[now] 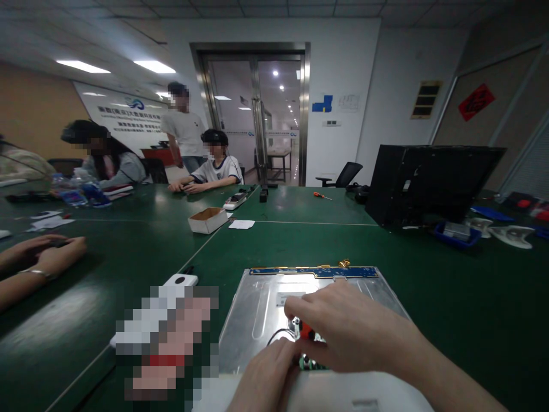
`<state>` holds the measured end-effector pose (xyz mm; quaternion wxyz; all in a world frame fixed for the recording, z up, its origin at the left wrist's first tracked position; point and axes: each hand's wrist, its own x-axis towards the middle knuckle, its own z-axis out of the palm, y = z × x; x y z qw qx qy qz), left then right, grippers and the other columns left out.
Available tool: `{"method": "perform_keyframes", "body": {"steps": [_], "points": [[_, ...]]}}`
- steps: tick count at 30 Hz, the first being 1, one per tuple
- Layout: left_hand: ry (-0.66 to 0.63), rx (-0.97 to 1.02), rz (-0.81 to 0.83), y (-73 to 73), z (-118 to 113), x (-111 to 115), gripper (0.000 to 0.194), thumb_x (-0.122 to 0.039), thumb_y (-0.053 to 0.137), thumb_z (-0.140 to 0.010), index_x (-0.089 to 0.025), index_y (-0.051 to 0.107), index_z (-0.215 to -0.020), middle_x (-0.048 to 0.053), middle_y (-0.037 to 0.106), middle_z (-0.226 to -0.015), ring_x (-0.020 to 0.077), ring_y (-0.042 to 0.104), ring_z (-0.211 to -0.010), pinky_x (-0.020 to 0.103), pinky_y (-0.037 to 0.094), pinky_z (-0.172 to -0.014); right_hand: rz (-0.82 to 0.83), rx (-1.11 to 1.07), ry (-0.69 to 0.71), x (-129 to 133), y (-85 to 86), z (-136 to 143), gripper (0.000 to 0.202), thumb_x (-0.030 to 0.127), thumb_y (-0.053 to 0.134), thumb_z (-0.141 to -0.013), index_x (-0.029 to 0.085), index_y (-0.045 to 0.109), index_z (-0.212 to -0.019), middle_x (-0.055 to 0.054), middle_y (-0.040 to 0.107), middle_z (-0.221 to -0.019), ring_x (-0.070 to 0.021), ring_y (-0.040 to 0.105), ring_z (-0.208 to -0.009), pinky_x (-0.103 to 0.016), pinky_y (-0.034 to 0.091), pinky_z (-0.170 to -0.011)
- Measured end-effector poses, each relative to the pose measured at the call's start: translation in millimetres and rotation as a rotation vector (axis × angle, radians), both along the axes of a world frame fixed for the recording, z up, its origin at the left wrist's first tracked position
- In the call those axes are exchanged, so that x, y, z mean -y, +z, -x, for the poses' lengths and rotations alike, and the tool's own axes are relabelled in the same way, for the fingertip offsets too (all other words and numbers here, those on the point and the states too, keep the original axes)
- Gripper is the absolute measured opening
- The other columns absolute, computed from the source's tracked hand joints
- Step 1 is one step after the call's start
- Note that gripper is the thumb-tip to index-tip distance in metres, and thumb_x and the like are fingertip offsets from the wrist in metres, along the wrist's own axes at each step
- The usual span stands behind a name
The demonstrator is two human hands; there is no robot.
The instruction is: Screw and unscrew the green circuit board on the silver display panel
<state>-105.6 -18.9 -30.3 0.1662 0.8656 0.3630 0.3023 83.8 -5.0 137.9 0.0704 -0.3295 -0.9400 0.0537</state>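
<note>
A flat metal display panel (249,309) lies before me on the green table, with a narrow blue circuit strip (295,273) along its far edge. My right hand (347,320) is closed around a red-and-black handle, apparently a screwdriver (306,330), over the panel's near half. My left hand (272,372) is bent in beside it, fingers together, its fingertips partly hidden by my right hand. Below the handle shows a bit of green circuit board (309,362). A thin black cable (278,332) curves across the metal. A white surface (343,392) fills the near edge.
Left of the panel lies a white device (178,281), partly blurred out. Farther off are an open cardboard box (208,220), an orange screwdriver (319,195) and a black monitor (429,183) with a blue tray (457,234). A co-worker's hands (55,252) rest at left; other people are behind.
</note>
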Motion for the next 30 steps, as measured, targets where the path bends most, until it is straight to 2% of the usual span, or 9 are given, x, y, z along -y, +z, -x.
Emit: {"method": "perform_keyframes", "body": {"steps": [4,9,13,16,18,22,30], "points": [[-0.008,-0.002,-0.002,6.2,-1,1,0.017,-0.015,0.042,-0.089,-0.021,0.052,-0.102,0.008,0.067,-0.094,0.0214,0.066,-0.082,0.03,0.055,-0.075,-0.004,-0.005,0.025,2,0.0,0,0.017,0.025,0.056,-0.082,0.021,0.052,-0.098,0.0,0.066,-0.085,-0.0145,0.056,-0.064,-0.028,0.022,-0.048],[-0.005,0.018,-0.086,4.8,-1,0,0.019,-0.016,0.042,-0.089,-0.024,0.053,-0.102,0.005,0.068,-0.095,0.0211,0.067,-0.086,0.028,0.054,-0.073,0.031,0.001,0.014,1,-0.2,1,0.021,0.042,0.056,-0.087,0.022,0.054,-0.092,0.0,0.068,-0.08,-0.0151,0.058,-0.064,-0.028,0.021,-0.049],[0.005,0.015,-0.078,0.7,0,0,0.02,-0.015,0.043,-0.088,-0.023,0.053,-0.103,0.006,0.068,-0.094,0.0212,0.067,-0.083,0.029,0.055,-0.074,-0.004,-0.005,0.004,1,-0.4,0,0.01,0.031,0.056,-0.086,0.022,0.053,-0.091,0.001,0.067,-0.077,-0.0146,0.056,-0.06,-0.027,0.02,-0.048],[-0.004,0.0,-0.01,0.7,1,0,0.016,-0.018,0.043,-0.089,-0.021,0.055,-0.1,0.008,0.067,-0.093,0.0214,0.066,-0.082,0.03,0.055,-0.076,-0.027,-0.029,0.028,3,-0.5,-1,0.015,0.024,0.056,-0.079,0.021,0.051,-0.093,0.0,0.066,-0.081,-0.0141,0.054,-0.06,-0.027,0.021,-0.046],[0.009,0.0,0.013,0.1,2,0,0.018,-0.02,0.044,-0.09,-0.021,0.057,-0.102,0.009,0.068,-0.095,0.0226,0.067,-0.085,0.03,0.056,-0.076,-0.022,-0.035,0.047,4,-0.3,-1,0.016,0.026,0.056,-0.078,0.021,0.05,-0.092,0.0,0.065,-0.081,-0.0141,0.053,-0.061,-0.027,0.021,-0.046],[0.05,0.009,0.008,-5.0,4,1,0.026,-0.021,0.044,-0.091,-0.024,0.06,-0.111,0.01,0.069,-0.099,0.0249,0.069,-0.089,0.03,0.057,-0.073,0.005,-0.013,0.026,3,-0.2,0,0.017,0.037,0.055,-0.086,0.022,0.052,-0.091,0.001,0.066,-0.078,-0.0139,0.053,-0.059,-0.028,0.02,-0.047],[0.042,0.012,-0.002,-8.6,7,1,0.031,-0.024,0.043,-0.092,-0.024,0.06,-0.119,0.011,0.07,-0.105,0.0268,0.067,-0.098,0.034,0.056,-0.084,0.0,-0.011,0.021,3,-0.4,2,0.016,0.026,0.054,-0.081,0.021,0.052,-0.096,0.0,0.065,-0.08,-0.0135,0.052,-0.058,-0.027,0.02,-0.047]]}}
